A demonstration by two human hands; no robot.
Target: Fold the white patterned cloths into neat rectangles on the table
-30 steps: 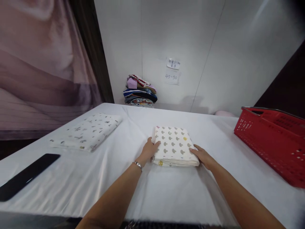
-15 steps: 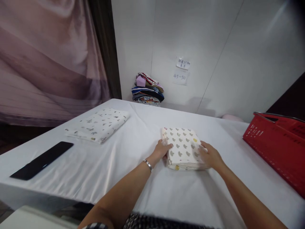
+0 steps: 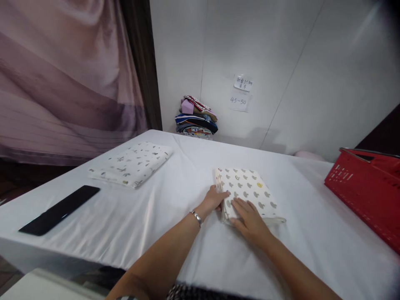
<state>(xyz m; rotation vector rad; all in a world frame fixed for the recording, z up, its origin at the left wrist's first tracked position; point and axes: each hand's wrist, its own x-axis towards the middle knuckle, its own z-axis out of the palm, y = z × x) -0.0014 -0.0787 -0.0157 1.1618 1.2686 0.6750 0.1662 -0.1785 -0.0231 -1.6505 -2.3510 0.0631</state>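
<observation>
A folded white cloth with grey mushroom-like prints [image 3: 250, 189] lies on the white-covered table [image 3: 175, 225] in front of me. My left hand [image 3: 215, 199], with a silver bracelet at the wrist, touches the cloth's left edge. My right hand [image 3: 248, 218] lies flat on the near part of the cloth, fingers spread, covering its near corner. Neither hand lifts the cloth.
A second folded patterned cloth [image 3: 133, 163] lies at the table's far left. A flat black object [image 3: 59, 209] rests near the left edge. A red plastic basket [image 3: 368, 189] stands at the right. A pile of folded clothes [image 3: 196, 117] sits by the wall under paper notes [image 3: 242, 89].
My right hand has moved from the cloth's right side onto its near top surface. The view has shifted slightly, and the left hand stays at the left edge.
</observation>
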